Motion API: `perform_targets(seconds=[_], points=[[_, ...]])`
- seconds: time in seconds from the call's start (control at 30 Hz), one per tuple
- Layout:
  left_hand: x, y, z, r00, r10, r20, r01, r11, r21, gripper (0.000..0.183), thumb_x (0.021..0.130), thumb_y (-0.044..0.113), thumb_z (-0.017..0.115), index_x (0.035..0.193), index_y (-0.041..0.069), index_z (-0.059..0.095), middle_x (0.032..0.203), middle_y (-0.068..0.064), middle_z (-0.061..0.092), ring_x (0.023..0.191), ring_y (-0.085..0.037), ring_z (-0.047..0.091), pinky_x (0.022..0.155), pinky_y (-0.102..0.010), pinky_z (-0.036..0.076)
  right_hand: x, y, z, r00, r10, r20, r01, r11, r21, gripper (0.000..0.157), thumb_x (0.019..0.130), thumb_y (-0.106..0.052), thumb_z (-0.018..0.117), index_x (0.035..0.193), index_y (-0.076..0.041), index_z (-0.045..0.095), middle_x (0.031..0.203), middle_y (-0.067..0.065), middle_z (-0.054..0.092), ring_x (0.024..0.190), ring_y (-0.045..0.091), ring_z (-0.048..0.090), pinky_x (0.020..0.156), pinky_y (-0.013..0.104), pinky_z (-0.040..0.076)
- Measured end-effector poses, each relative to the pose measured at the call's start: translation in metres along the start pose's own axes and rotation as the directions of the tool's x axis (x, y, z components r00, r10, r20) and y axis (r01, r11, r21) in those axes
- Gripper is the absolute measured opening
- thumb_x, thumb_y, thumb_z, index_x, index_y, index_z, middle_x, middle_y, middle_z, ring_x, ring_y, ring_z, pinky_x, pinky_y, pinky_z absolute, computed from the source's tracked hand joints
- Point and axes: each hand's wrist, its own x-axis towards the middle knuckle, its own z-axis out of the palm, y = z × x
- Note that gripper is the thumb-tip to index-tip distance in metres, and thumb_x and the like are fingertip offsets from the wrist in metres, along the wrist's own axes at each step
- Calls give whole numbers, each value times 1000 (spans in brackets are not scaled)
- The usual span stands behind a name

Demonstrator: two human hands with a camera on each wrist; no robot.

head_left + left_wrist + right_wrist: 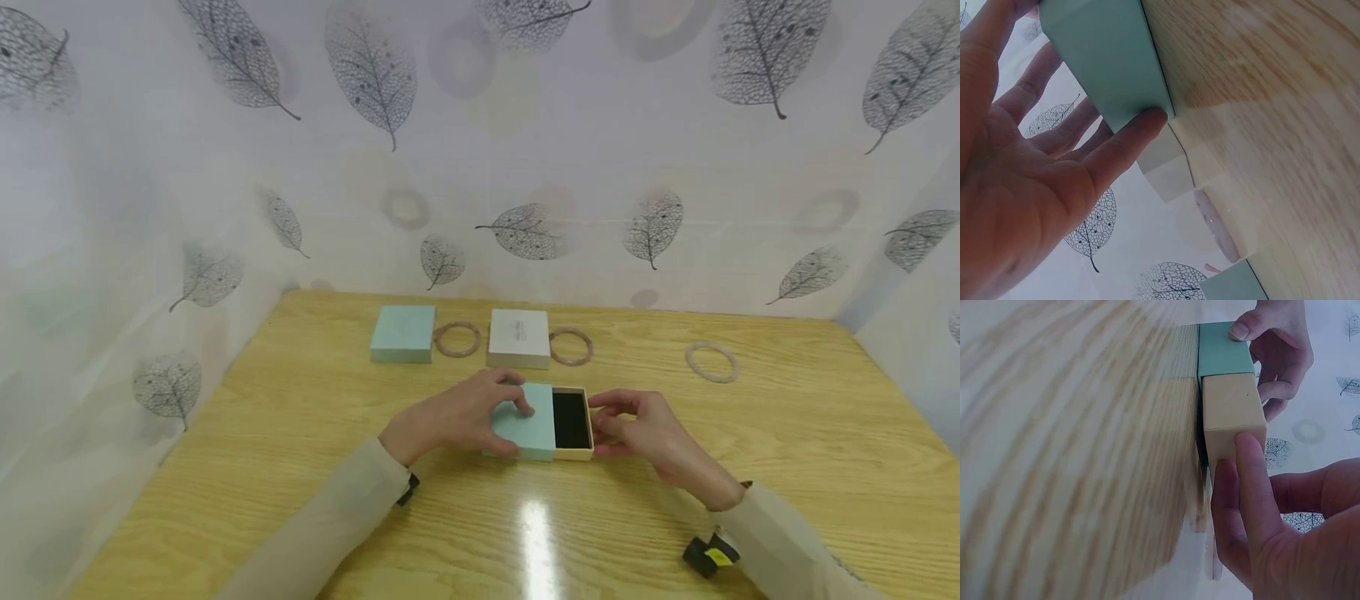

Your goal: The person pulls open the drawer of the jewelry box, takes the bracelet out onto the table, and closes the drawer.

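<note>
A mint-green slide box [534,429] lies on the table with its cream inner drawer [573,454] partly out on the right, showing a black lining [570,420]. My left hand [472,412] grips the green sleeve, thumb on the near side and fingers over the top and far side. In the left wrist view the thumb presses near the sleeve's corner. Fingertips of my right hand [641,429] touch the drawer's outer end. The right wrist view shows those fingers fairly straight against the drawer's end face [1235,440]. Whatever the sleeve covers is hidden.
Behind stand a closed mint-green box [403,333] and a white box [519,337]. A pinkish bangle [457,355] lies between them, another bangle [572,362] right of the white box, and a paler bangle [711,377] farther right. A leaf-patterned curtain [480,167] borders the table.
</note>
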Motion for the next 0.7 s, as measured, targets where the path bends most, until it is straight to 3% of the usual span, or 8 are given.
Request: perform_targets(seconds=[0.7], points=[[1, 1, 0, 1000, -10, 3, 10, 1000, 5, 43, 84, 34, 84, 122, 19, 71, 156, -9, 45, 140, -28, 48, 117, -42, 44, 4, -3, 10, 1000, -3, -8, 3, 1000, 13, 35, 100, 4, 55, 133, 15, 55, 99, 12, 63, 82, 17, 72, 72, 34, 65]])
